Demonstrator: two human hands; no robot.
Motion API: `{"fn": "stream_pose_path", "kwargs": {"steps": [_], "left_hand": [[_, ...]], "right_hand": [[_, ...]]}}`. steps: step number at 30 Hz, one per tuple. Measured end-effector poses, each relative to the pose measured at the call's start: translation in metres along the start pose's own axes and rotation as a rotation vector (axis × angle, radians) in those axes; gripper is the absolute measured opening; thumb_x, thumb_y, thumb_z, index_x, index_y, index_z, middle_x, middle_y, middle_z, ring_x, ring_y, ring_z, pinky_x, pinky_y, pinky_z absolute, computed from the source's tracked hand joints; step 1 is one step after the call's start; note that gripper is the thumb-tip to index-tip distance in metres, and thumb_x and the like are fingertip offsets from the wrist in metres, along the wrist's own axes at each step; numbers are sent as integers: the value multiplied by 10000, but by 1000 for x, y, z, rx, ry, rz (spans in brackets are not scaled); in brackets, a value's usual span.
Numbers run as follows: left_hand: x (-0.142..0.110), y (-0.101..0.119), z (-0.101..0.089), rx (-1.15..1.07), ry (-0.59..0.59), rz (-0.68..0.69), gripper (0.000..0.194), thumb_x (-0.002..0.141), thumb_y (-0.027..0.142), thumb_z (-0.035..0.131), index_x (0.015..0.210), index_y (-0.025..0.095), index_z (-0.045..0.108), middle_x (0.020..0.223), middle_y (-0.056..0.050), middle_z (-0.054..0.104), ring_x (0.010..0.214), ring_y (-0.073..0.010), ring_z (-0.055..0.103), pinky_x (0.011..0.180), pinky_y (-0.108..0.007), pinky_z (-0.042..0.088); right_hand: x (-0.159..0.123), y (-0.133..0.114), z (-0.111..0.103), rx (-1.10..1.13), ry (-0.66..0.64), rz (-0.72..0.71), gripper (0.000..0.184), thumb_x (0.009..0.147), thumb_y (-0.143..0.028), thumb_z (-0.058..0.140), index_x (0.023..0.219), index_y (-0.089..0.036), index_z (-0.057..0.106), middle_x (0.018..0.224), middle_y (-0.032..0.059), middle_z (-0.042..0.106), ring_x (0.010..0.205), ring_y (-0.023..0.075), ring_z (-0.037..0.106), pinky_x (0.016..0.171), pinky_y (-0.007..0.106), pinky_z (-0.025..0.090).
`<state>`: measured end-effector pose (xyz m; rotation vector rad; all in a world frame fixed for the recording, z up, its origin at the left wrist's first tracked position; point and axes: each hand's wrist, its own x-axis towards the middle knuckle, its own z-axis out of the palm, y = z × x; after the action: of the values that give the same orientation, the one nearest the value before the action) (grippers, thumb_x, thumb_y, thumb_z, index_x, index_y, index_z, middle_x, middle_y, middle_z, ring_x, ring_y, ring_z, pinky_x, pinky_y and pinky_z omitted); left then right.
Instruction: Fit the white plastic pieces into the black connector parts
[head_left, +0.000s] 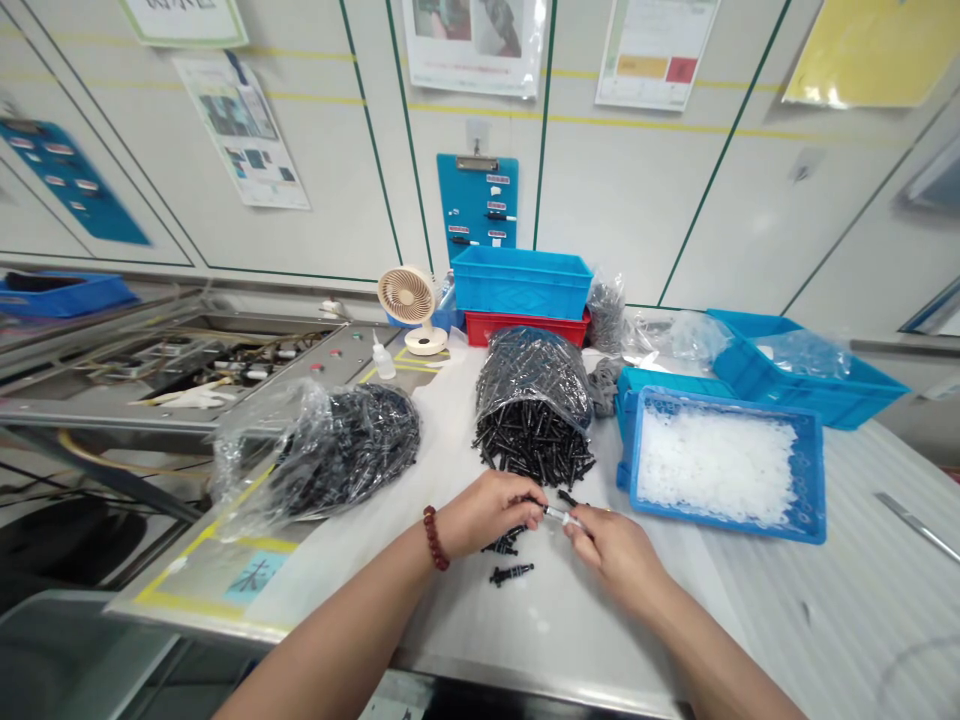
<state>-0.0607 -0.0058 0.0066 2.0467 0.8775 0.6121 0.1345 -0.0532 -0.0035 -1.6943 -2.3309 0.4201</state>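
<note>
At a white-topped workbench (pixel 457 620), your left hand (pixel 487 512) and right hand (pixel 611 560) come together at the fingertips, both pinching a small plastic fitting (pixel 556 514) with a white end. Loose black plastic connectors (pixel 512 573) lie on the bench just below your hands. A dark red bead bracelet (pixel 433 537) circles your left wrist. Straight ahead, a clear plastic bag (pixel 534 375) sits open on a spilling heap of black connectors. Another full bag (pixel 345 450) lies to the left, and a blue tray (pixel 720 465) of small white parts sits to the right.
</note>
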Motion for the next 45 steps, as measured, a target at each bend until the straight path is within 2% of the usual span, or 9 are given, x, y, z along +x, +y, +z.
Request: {"fn": "stream_pose_path", "kwargs": {"steps": [16,27,33,38,41,45], "left_hand": [[-2,5,6,-70,-26,15,95,788,137,539,822,136,627,666,1,654,611,-98,610,601,-149,443],[-2,4,7,-59,-34,22,97,774,147,542,830,136,620,668,-1,648,612,-99,601,572,-146,428],[-2,6,9,118,39,53,95,746,123,566,805,151,635,641,14,615,535,-78,523,530,-146,383],[-3,8,9,222,55,125,94,754,139,566,812,160,637,677,6,607,567,-89,518,575,-163,392],[-3,5,8,169,45,104,83,759,153,564,801,156,636,652,6,611,559,-88,527,563,-160,397],[-5,0,5,-77,34,-17,97,764,174,546,820,135,615,668,-13,646,593,-107,591,546,-163,435]], "right_hand": [[0,-4,-1,-191,-1,129,412,852,-483,404,621,-202,597,640,29,646,636,157,577,485,246,195],[0,-7,-3,-200,-10,202,371,834,-480,418,659,-212,607,666,30,658,659,171,589,479,243,182],[0,-7,-4,-210,5,210,371,826,-494,427,657,-211,597,660,34,656,666,177,591,477,246,159],[1,-8,-2,-217,15,215,359,812,-504,450,662,-213,598,645,34,645,657,173,580,472,238,169],[1,-7,-2,-210,23,227,349,815,-481,447,651,-212,595,633,31,637,639,168,579,470,237,169],[1,-4,-5,-189,38,249,365,831,-464,418,624,-211,581,592,25,615,586,151,555,463,236,165]]}}
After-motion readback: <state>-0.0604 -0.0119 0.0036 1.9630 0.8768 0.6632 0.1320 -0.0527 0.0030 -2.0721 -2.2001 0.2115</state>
